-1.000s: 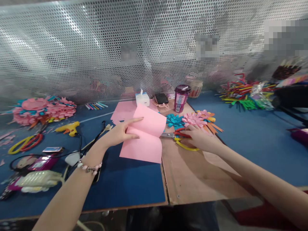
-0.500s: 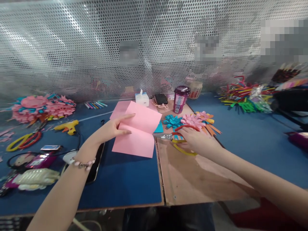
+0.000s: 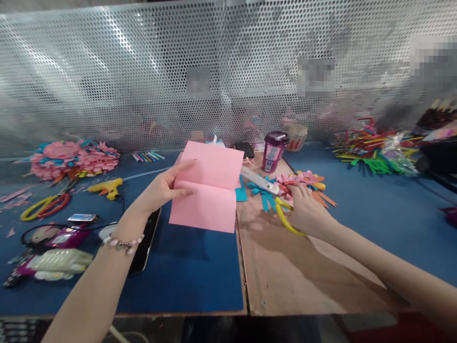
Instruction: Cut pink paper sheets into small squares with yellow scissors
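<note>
Held up off the blue mat (image 3: 185, 271) in the left hand (image 3: 160, 190): a creased pink paper sheet (image 3: 209, 188), pinched along its 9 o'clock edge between thumb and fingers, face turned toward the head camera and free edge left clear at 3 o'clock, probably to present that side to a blade. Gripped in the right hand (image 3: 307, 214): yellow-handled scissors (image 3: 274, 197), fingers closed through the loops, blades raised off the plywood board (image 3: 285, 271) and pointed toward 10 o'clock at the sheet, tips close but apart from it. Blades seemingly shut, though hard to tell. Lay just behind the scissors, at 12 o'clock of the right hand: paper flowers (image 3: 300, 181). Stood farther back: a purple cup (image 3: 273, 151). Rested at 9 o'clock of the left hand, well apart: a yellow glue gun (image 3: 107, 186). Lay under the left wrist: a phone (image 3: 146, 240).
</note>
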Tool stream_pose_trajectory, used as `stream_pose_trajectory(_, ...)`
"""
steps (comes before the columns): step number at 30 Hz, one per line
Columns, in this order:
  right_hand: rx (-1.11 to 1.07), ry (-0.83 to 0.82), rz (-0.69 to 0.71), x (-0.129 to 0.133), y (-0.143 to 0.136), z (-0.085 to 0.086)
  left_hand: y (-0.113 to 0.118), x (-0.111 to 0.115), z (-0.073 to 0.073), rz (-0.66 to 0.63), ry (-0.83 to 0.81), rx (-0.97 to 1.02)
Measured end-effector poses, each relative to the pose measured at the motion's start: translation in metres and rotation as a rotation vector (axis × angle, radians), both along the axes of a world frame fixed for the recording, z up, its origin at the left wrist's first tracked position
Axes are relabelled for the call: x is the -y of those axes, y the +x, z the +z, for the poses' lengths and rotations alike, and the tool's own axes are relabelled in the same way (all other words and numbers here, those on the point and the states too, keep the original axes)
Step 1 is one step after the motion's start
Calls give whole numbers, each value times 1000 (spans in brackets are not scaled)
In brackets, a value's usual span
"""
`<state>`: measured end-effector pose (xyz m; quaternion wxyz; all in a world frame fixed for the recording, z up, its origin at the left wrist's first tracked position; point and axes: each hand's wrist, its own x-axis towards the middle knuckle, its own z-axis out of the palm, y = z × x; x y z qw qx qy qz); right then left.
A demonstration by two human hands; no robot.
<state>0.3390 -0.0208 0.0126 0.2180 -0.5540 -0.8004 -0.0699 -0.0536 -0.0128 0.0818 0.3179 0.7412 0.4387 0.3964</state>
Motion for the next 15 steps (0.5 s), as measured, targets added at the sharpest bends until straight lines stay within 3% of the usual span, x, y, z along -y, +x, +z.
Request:
stream_pose_trajectory(2, -220, -136, 84, 2, 5, 8, -2, 0, 0, -2, 1, 35)
stream_pose_trajectory(6, -628, -574, 283, 13, 11, 30, -4, -1, -1, 10, -11, 45)
stream_pose_trajectory(11, -1217, -938, 329, 26, 4, 40, -5, -2, -2, 12, -54, 52)
stream_pose_trajectory(15, -1517, -1055, 338, 42, -5, 50, -5, -2, -1, 8, -57, 29)
